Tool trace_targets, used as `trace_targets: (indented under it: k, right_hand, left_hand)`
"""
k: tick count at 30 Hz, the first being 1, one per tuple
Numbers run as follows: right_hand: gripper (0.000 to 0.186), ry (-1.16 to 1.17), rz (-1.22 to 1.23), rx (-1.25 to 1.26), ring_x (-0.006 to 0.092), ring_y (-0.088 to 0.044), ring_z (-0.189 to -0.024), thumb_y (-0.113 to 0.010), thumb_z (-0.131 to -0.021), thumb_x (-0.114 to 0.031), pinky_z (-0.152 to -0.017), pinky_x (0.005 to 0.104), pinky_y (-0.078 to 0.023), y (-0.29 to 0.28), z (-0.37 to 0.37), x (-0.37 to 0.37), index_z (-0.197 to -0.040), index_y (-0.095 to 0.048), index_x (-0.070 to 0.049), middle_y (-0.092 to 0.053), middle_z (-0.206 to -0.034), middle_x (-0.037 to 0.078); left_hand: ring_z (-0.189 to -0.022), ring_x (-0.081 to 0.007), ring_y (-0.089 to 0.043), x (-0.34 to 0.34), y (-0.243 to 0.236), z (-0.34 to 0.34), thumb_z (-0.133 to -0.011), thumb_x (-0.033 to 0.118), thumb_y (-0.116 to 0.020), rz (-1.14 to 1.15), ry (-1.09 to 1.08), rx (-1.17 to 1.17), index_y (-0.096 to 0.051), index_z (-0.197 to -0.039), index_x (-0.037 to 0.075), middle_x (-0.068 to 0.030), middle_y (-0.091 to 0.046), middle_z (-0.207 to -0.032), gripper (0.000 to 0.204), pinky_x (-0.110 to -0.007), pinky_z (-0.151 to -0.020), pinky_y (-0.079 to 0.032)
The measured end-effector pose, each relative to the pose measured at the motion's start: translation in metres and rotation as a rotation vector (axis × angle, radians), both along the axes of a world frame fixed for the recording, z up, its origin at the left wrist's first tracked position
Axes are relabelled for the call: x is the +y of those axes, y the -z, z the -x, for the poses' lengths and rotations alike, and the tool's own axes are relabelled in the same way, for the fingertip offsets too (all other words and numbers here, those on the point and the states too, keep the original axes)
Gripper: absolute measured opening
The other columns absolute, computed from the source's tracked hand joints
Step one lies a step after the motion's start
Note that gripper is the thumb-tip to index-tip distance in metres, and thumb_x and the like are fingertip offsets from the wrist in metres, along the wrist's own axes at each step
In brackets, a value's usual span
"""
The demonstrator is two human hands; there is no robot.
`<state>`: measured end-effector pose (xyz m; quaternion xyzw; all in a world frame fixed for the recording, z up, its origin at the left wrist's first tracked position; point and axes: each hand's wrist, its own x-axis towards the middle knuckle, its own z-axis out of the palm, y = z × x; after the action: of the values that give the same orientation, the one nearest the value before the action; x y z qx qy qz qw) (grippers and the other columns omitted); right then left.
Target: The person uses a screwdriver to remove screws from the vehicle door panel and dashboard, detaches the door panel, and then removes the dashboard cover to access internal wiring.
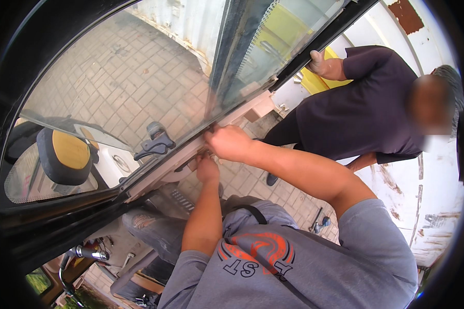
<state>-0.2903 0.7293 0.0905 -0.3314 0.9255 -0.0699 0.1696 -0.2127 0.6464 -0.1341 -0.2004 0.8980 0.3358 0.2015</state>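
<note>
My right hand (226, 139) is closed against the inner edge of a cab's window frame (142, 188), fingers curled at the rail; what they hold, if anything, is hidden. Just below it, my left hand (206, 167) reaches up to the underside of the same pale trim, its fingers bent and partly hidden. A large glass pane (113, 67) rises above both hands, with a dark latch (157, 141) on it to the left of my right hand.
A co-worker (355, 113) in a dark shirt stands at right, one hand (319, 64) on the frame's edge. Beyond are white panels (423, 206). Tools (317, 221) lie on the paving below. A padded seat (67, 154) shows through the glass; control levers (87, 252) sit at lower left.
</note>
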Motion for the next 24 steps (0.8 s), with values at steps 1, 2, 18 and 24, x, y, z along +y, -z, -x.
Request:
trace_targets:
  k: [1, 2, 18, 24]
  right_hand:
    - [0.031, 0.098, -0.041, -0.041, 0.0396, -0.068, -0.081, -0.066, -0.086, -0.025, -0.066, 0.0486, -0.055, -0.001, 0.002, -0.002, -0.103, -0.061, 0.001, -0.063, -0.102, 0.023]
    - [0.031, 0.197, -0.081, -0.083, 0.0398, -0.068, -0.081, -0.065, -0.087, -0.025, -0.066, 0.0489, -0.055, -0.002, 0.004, -0.003, -0.103, -0.061, 0.001, -0.063, -0.103, 0.023]
    - [0.036, 0.118, 0.009, -0.058, 0.0402, -0.067, -0.085, -0.065, -0.087, -0.027, -0.069, 0.0482, -0.055, -0.008, -0.001, 0.0, -0.11, -0.056, -0.002, -0.064, -0.099, 0.02]
    - [0.034, 0.009, 0.086, 0.058, 0.041, -0.067, -0.073, -0.066, -0.086, -0.03, -0.066, 0.0493, -0.055, -0.003, -0.004, 0.004, -0.105, -0.058, -0.003, -0.066, -0.086, 0.017]
  left_hand:
    - [-0.118, -0.0263, -0.057, 0.0, -0.005, 0.001, -0.093, 0.027, -0.059, 0.002, 0.0, -0.008, -0.056, -0.132, 0.021, -0.0062, -0.053, -0.132, 0.04, -0.045, -0.086, -0.054]
    - [-0.119, -0.0263, -0.057, -0.001, -0.009, 0.001, -0.093, 0.027, -0.058, 0.004, 0.001, -0.015, -0.056, -0.132, 0.021, -0.0062, -0.053, -0.132, 0.04, -0.045, -0.086, -0.054]
    - [-0.125, -0.0291, -0.052, -0.006, 0.009, -0.003, -0.094, 0.026, -0.057, -0.004, 0.048, 0.118, -0.053, -0.136, 0.016, -0.01, -0.05, -0.137, 0.043, -0.047, -0.093, -0.051]
    - [-0.125, -0.0261, -0.053, -0.014, 0.03, -0.013, -0.096, 0.028, -0.055, -0.45, -0.134, 0.352, -0.049, -0.139, 0.005, -0.0107, -0.056, -0.134, 0.049, -0.044, -0.099, -0.047]
